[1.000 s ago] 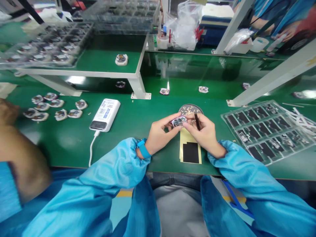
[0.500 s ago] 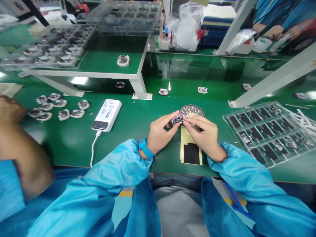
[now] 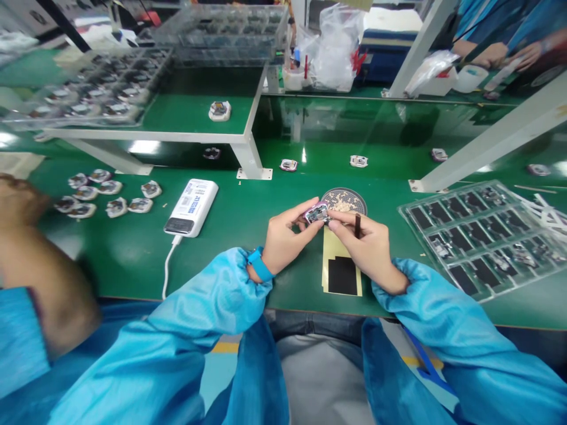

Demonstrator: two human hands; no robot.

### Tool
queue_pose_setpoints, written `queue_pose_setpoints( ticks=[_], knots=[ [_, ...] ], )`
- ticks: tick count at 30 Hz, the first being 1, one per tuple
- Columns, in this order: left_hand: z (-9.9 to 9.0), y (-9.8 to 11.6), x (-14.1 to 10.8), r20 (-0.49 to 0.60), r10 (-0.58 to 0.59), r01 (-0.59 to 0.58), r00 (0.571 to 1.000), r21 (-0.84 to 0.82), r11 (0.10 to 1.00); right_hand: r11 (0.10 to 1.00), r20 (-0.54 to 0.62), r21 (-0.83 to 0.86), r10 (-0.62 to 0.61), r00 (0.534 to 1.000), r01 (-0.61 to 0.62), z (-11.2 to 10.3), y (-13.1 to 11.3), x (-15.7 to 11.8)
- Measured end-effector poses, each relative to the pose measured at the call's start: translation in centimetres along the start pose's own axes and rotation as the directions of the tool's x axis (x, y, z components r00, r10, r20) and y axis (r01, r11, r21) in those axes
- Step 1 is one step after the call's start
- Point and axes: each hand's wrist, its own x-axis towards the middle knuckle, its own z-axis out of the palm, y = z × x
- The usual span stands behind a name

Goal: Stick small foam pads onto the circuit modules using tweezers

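Note:
My left hand (image 3: 287, 236) grips a small purple-rimmed device part (image 3: 317, 213) with metallic innards between thumb and fingers. At the right edge of that part, the thumb and index finger of my right hand (image 3: 365, 241) are pinched together. A dark strip (image 3: 357, 225) sticks up between the fingers of my right hand. Just behind the hands lies a round dish (image 3: 361, 200) of small beige pieces. Below them is a yellow backing sheet (image 3: 326, 268) carrying a black square (image 3: 342, 275).
A white power bank (image 3: 192, 206) with a cable and several device parts (image 3: 116, 207) lie left. A clear compartment tray (image 3: 478, 236) lies right. A raised shelf (image 3: 199, 106) stands back left. Another person's arm (image 3: 44, 260) rests at far left.
The device part in my left hand has tilted, showing more of its inside. The dark strip at my right hand now stands up more visibly. Parts along the back have shifted slightly left.

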Motion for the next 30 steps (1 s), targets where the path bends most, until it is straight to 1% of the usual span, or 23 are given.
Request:
queue_pose_setpoints(
  ticks=[2, 5, 6, 8, 9, 11, 13, 14, 15, 18, 21, 24, 27, 30],
  knots=[
    [0.1, 0.0, -0.1, 0.009, -0.034, 0.034, 0.999, -0.052, 0.998, 1.0, -0.011, 0.009, -0.001, 1.0, 0.001, 0.0, 0.1, 0.0],
    [0.1, 0.1, -0.1, 0.03, -0.075, 0.078, 0.997, -0.108, 0.991, 0.999, -0.015, 0.03, -0.045, 0.999, 0.046, -0.3, -0.1, 0.2],
    [0.1, 0.1, -0.1, 0.05, -0.096, 0.101, 0.994, -0.125, 0.987, 0.997, -0.004, 0.049, -0.063, 0.998, 0.064, -0.5, -0.2, 0.3],
    [0.1, 0.2, -0.1, 0.131, -0.146, 0.165, 0.981, -0.154, 0.974, 0.988, 0.01, 0.131, -0.089, 0.996, 0.087, -1.1, -0.5, 0.6],
    [0.1, 0.2, -0.2, 0.188, -0.167, 0.198, 0.968, -0.162, 0.967, 0.979, -0.006, 0.179, -0.101, 0.995, 0.1, -1.5, -0.6, 0.7],
    [0.0, 0.5, -0.3, 0.289, -0.176, 0.23, 0.941, -0.164, 0.959, 0.958, -0.106, 0.229, -0.151, 0.983, 0.172, -2.3, -0.8, 1.0],
    [0.0, 0.9, -0.6, 0.348, -0.154, 0.215, 0.925, -0.147, 0.965, 0.935, -0.212, 0.222, -0.232, 0.949, 0.278, -2.8, -0.8, 1.2],
    [0.0, 1.1, -0.7, 0.368, -0.143, 0.203, 0.919, -0.128, 0.971, 0.922, -0.235, 0.215, -0.27, 0.934, 0.321, -2.9, -0.8, 1.3],
    [0.0, 1.3, -0.8, 0.386, -0.137, 0.19, 0.912, -0.105, 0.976, 0.91, -0.234, 0.22, -0.301, 0.924, 0.352, -3.0, -0.7, 1.3],
    [0.0, 1.6, -1.0, 0.427, -0.133, 0.166, 0.894, -0.04, 0.985, 0.887, -0.151, 0.222, -0.379, 0.913, 0.405, -2.9, -0.5, 1.3],
    [0.0, 1.6, -1.1, 0.44, -0.113, 0.139, 0.891, -0.028, 0.99, 0.876, -0.082, 0.14, -0.453, 0.888, 0.461, -3.2, -0.3, 1.3],
    [0.0, 1.6, -1.1, 0.449, -0.086, 0.104, 0.889, -0.014, 0.994, 0.878, -0.005, 0.075, -0.474, 0.88, 0.473, -3.8, -0.2, 1.4],
    [-0.1, 1.7, -1.0, 0.459, -0.068, 0.073, 0.886, 0.006, 0.997, 0.866, 0.071, 0.053, -0.5, 0.863, 0.497, -4.4, -0.2, 1.5],
    [-0.1, 1.8, -1.0, 0.467, -0.051, 0.037, 0.883, 0.04, 0.999, 0.848, 0.086, 0.067, -0.53, 0.844, 0.526, -4.5, -0.2, 1.7]
  ],
)
